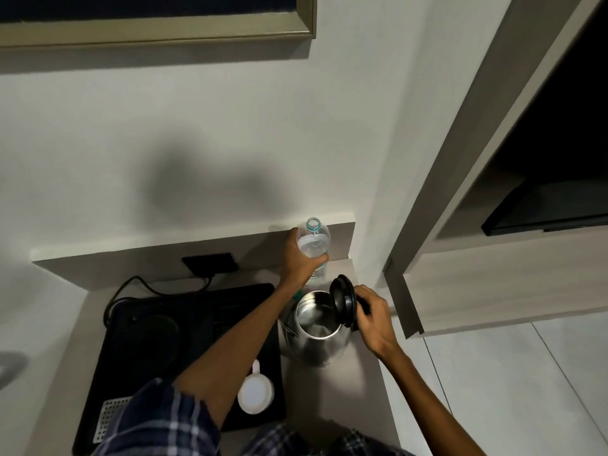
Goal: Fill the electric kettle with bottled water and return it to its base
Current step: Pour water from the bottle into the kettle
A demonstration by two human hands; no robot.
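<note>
My left hand (pixel 301 258) grips the uncapped water bottle (pixel 314 241), held upright just behind the kettle (pixel 317 337). Kettle stands on the counter (pixel 342 390) w/ lid (pixel 343 304) flipped open, right beside the black tray (pixel 184 340). Right hand (pixel 375 319) closed on kettle handle. White cup (pixel 255 394) sits on the tray, front-left of kettle.

Pale wall (pixel 204 133), framed picture (pixel 158 28) above, wood-grain cabinet (pixel 493 284) right, tiled floor (pixel 510 390), dim light.

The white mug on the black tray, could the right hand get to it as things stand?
Probably not directly: the right hand is on the steel kettle's handle, and the left forearm crosses just above the white mug.
</note>
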